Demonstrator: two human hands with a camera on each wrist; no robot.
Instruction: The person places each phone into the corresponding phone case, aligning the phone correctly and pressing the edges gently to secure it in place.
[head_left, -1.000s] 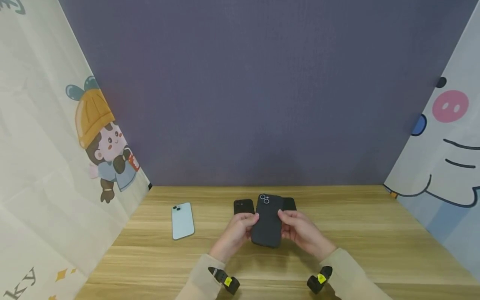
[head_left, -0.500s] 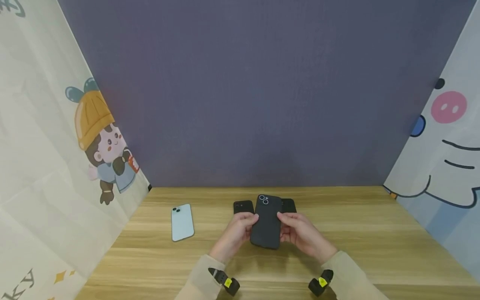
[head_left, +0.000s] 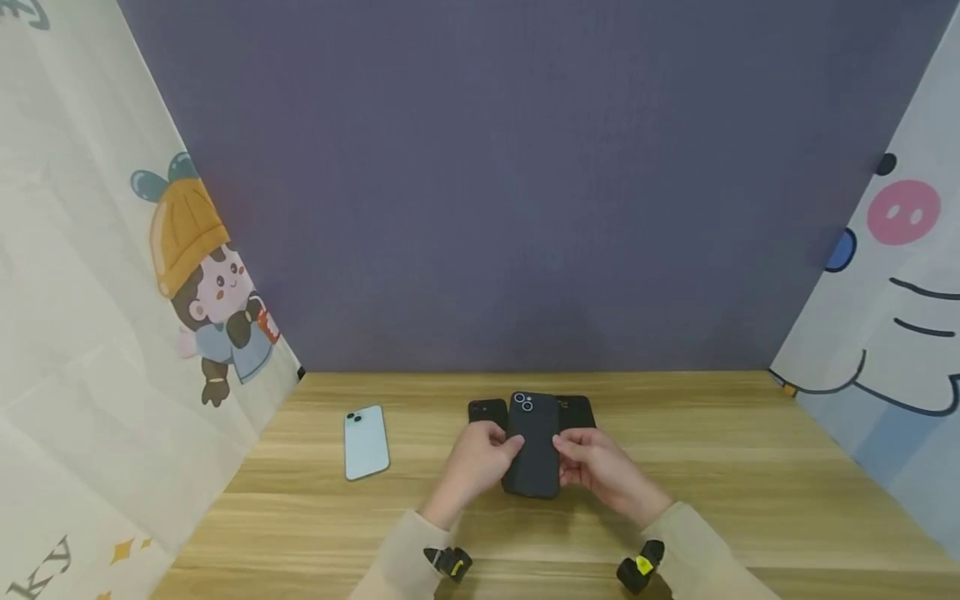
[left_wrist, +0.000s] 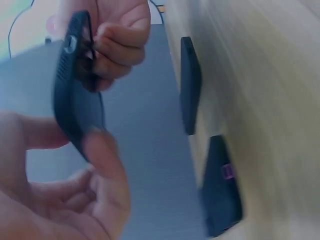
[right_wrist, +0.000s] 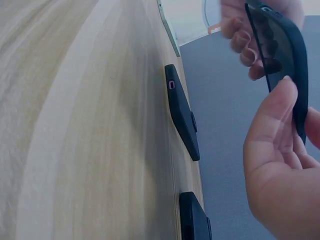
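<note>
A smartphone in a black case (head_left: 534,458) is held above the table, its back with two camera rings turned up toward the head camera. My left hand (head_left: 477,460) pinches its left edge, thumb on the back. On the opposite edge, my right hand (head_left: 603,471) pinches it the same way. Both wrist views show the phone (left_wrist: 65,85) raised off the wood; its glossy screen (right_wrist: 280,55) faces down. Behind it on the table lie two more black phones, one at left (head_left: 487,412) and one at right (head_left: 577,410), both partly covered by the hands and held phone.
A pale blue phone (head_left: 367,446) lies camera side up on the wooden table (head_left: 300,533), left of the hands. A dark grey panel (head_left: 480,208) rises at the table's back edge. Printed cloths hang at the left (head_left: 82,333) and right (head_left: 900,317).
The left thumb has slid further onto the phone's back and the left wrist has turned. The held phone has straightened slightly, showing more of the black phone at right.
</note>
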